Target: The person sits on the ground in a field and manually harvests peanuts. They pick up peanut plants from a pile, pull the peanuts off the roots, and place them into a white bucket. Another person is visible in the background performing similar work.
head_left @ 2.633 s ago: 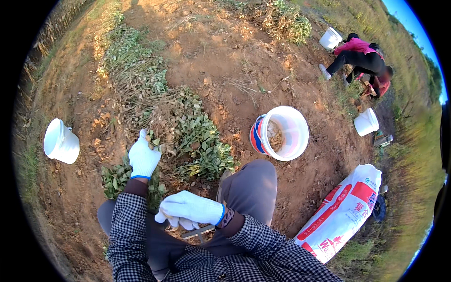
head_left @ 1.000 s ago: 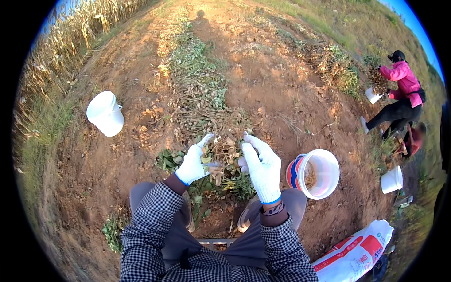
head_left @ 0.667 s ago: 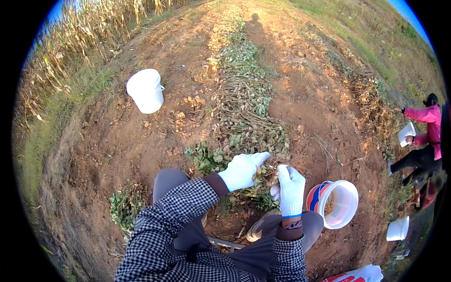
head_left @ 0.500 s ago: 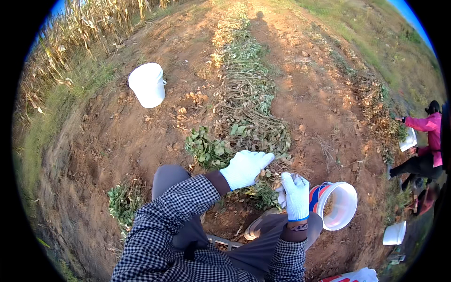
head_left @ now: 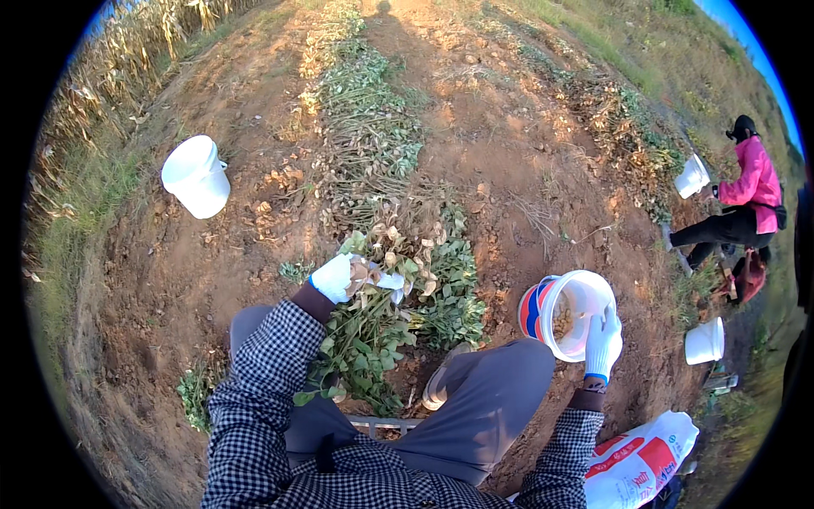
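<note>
In my gloved left hand [head_left: 334,278] is a bunch of leafy peanut plants [head_left: 369,335], its fingers closed round the stems, with some white fingertips showing among dry leaves. The green tops hang down in front of my knees. My gloved right hand [head_left: 604,341] is at the near right side of the mouth of a white bucket [head_left: 582,282] with a blue and red band. Its fingers look stretched out over the rim, and I see nothing held in them. Small tan pods [head_left: 562,321] lie inside that bucket.
A row of uprooted plants [head_left: 369,127] runs away ahead. Another white bucket [head_left: 197,176] stands at left. A white and red sack [head_left: 636,462] lies at lower right. Far right, a person in pink [head_left: 755,182] bends beside a white bucket [head_left: 692,176]; another white bucket [head_left: 705,341] stands nearer.
My right hand has moved from the plants rightward to the bucket's mouth. My left hand has drawn the plants back left, apart from the right hand. The view has turned right.
</note>
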{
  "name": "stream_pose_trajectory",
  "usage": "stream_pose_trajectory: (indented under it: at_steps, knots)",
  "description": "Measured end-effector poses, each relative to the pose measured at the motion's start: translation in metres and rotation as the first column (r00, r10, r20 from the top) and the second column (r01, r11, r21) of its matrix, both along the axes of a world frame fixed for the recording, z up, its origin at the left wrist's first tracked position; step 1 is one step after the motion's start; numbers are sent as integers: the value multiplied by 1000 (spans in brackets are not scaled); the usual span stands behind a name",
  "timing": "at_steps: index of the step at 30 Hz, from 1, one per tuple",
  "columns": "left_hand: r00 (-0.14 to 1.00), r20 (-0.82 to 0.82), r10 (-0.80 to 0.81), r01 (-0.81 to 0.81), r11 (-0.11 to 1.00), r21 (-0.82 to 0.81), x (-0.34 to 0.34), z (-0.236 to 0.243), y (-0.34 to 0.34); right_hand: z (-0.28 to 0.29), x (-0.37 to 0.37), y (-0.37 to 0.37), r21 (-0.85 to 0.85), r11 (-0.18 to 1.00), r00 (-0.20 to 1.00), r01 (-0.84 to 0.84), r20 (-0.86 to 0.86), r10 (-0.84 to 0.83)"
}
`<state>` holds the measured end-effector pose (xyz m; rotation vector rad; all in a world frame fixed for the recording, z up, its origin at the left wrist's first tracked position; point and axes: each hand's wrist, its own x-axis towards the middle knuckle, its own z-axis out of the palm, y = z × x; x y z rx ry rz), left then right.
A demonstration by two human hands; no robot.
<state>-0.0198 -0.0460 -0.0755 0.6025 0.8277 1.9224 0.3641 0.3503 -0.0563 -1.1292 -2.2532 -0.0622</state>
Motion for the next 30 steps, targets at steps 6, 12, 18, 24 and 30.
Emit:
stream_pose_trajectory:
  at_steps: [6,12,18,24,30]
  knots:
    - [979,-153,137,-168,963,-209,15,4,4,82,-119,-175,-692,353,721,-629,-690,-68]
    - [953,-302,-36,-52,959,-279,-6,-49,9,74,-180,-233,-740,88,744,-667,-666,53]
    - [907,-391,-154,9,937,-349,13,-9,21,70,-187,-228,-862,-44,852,-506,-507,132]
    - [632,-761,-147,-300,859,-416,40,52,26,81,-173,-233,-845,-283,841,-454,-511,177]
    - [241,-846,-475,-429,730,-532,44,83,31,75,-143,-246,-739,-366,794,-566,-607,-2]
